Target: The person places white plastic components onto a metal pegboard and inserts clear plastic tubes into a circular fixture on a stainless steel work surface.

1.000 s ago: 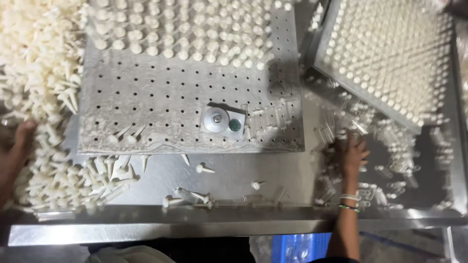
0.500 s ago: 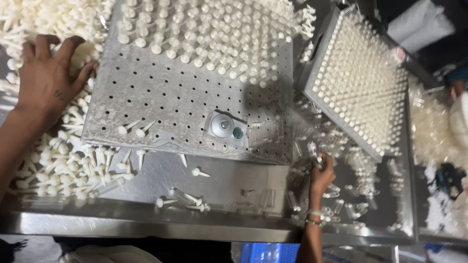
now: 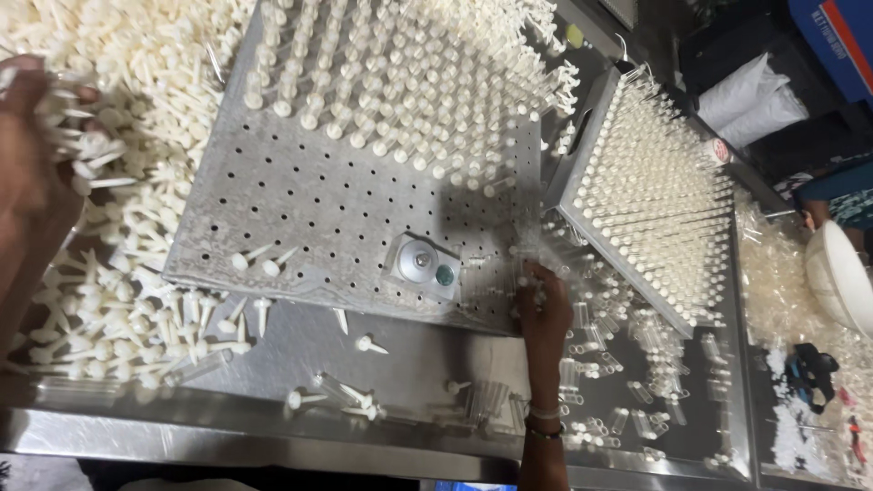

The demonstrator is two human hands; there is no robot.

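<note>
The left hand (image 3: 36, 173) is clutching a bunch of white plastic pegs (image 3: 86, 150) over the loose pile. The right hand (image 3: 544, 305) is closing on small clear tubes (image 3: 582, 318) beside the perforated metal plate (image 3: 364, 209).

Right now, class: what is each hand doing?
Left hand: closed on a bunch of white pins.
Right hand: among clear tubes; grip cannot be told.

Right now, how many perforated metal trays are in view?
2. One perforated metal tray lies flat at centre, its far rows filled with white plugs. The second tray, fully loaded, sits tilted at right. Others may lie outside the frame.
</note>
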